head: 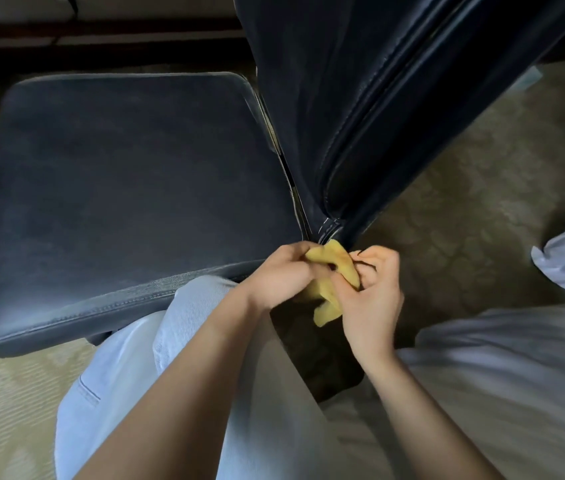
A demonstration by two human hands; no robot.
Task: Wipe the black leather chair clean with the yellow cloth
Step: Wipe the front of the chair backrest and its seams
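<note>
Centre-bottom of frame, head view: cloth [338, 268] is bunched between both hands, just below the lower corner of the chair [274, 140] back [343, 98], where it meets the seat [128, 185]. Cloth's top edge is at that corner; touching or just short, can't tell.

Left hand [282, 271] is on the cloth's left side, fingers curled over its upper edge, gripping. Some blur there, so which fingers sit on the fabric is unclear.

Right hand [372, 292] is on the cloth's right side, fingers curled in, pinching the fabric against the thumb. Fingertips are partly hidden by folds.

Hands sit close, only the cloth between them. A loose tail of cloth hangs out below the hands, toward lower centre.

Seat fills the left half of frame, dull greyish sheen on the leather. Back runs from centre to upper right, stitched seam along it.

Pale trousers [128, 368] at lower left under the left forearm; that leg overlaps the seat's near edge. Patterned carpet [464, 202] right of the chair.
</note>
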